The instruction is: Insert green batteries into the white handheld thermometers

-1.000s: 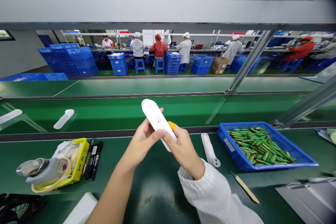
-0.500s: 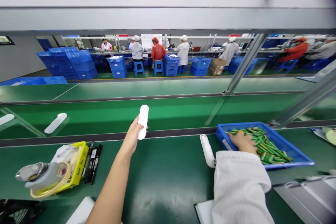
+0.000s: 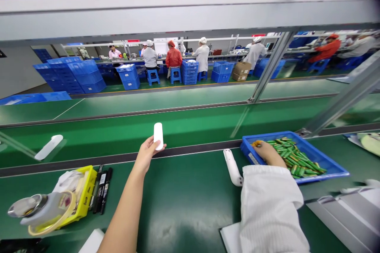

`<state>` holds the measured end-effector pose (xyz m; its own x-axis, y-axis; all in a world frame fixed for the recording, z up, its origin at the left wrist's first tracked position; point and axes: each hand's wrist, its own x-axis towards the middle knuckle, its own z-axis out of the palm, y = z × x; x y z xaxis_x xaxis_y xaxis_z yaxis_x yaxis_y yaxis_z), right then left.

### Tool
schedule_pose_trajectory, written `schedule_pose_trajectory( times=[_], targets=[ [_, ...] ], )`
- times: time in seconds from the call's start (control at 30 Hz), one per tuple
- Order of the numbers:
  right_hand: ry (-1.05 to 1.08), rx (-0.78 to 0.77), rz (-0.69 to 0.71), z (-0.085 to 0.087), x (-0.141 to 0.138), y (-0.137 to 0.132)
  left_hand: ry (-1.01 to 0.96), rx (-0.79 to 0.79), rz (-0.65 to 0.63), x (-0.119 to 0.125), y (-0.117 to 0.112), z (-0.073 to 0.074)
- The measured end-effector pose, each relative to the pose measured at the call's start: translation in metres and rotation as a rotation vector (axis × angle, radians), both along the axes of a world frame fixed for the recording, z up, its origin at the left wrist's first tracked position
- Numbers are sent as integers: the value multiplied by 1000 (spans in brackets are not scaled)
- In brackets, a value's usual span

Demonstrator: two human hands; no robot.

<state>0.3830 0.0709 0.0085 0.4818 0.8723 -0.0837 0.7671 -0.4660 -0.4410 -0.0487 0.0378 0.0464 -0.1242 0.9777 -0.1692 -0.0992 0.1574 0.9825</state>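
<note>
My left hand (image 3: 147,151) is closed around a slim white remote-like case (image 3: 158,136), held upright over the rear edge of the green bench. At the right, my right hand (image 3: 268,153) is inside a blue tray (image 3: 329,174), near its left side. Its fingers are curled together with something orange-yellow at their tips; whatever they hold is hidden. Beside that hand lie many green batteries with gold-coloured ends (image 3: 297,156). Another white remote-like piece (image 3: 232,167) rests on the bench, just left of the tray and the white sleeve.
At left sit a yellow basket (image 3: 86,193) with a pump bottle (image 3: 44,209), and black markers (image 3: 102,191). A white piece (image 3: 49,147) lies on the green belt (image 3: 192,128). A metal post (image 3: 273,63) and overhead beam (image 3: 178,16) frame the bench. Co-workers sit beyond.
My right hand has shifted from over the batteries toward the left side of the tray. The white case in my left hand now sits slightly lower and further left; the whole view has tilted.
</note>
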Motion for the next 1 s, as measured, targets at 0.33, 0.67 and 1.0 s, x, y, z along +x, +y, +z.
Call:
schedule_pose_trajectory(
  times=[0.33, 0.67, 1.0],
  targets=[
    [120, -40, 41, 19, -15, -11, 380, -81, 90, -20, 20, -47],
    [250, 48, -66, 9, -16, -12, 594, -46, 250, -20, 23, -57],
    [362, 429, -229, 15, -14, -12, 728, 226, -14, 25, 17, -57]
  ],
)
